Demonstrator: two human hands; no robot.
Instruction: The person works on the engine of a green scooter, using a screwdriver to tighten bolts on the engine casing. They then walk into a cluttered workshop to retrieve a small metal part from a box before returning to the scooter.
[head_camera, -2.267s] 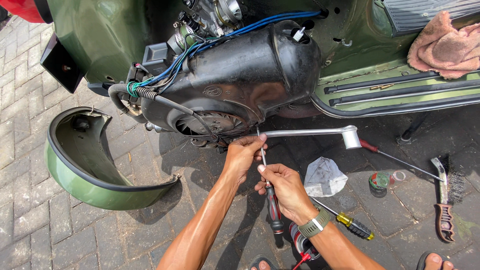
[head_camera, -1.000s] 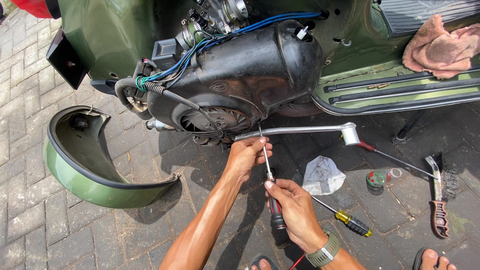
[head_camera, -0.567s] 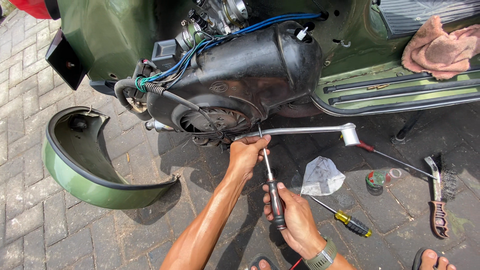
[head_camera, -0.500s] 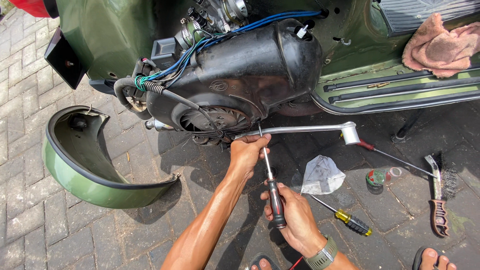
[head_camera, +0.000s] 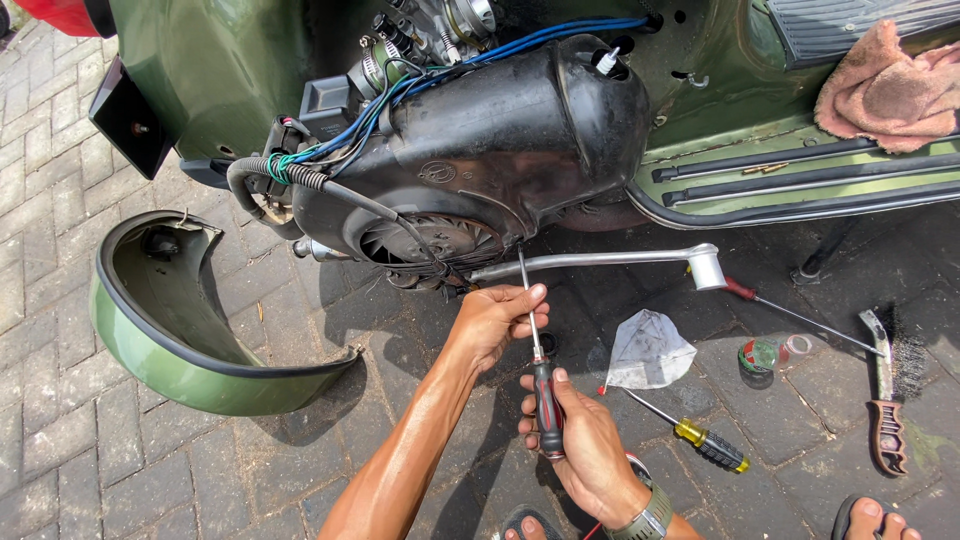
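Observation:
A long screwdriver with a red and black handle points up at the underside of a green scooter's black engine cover. My right hand grips its handle. My left hand pinches the metal shaft just below the tip, next to the cooling fan. The tip sits under the silver kick-start lever.
A removed green side panel lies on the paving at left. A yellow-handled screwdriver, a clear plastic bag, a small tape roll, a red-handled tool and a wire brush lie at right. A pink rag rests on the footboard.
My right hand slid down the screwdriver and took the handle lower. The screwdriver now stands straighter under the engine. My left hand stayed at the shaft.

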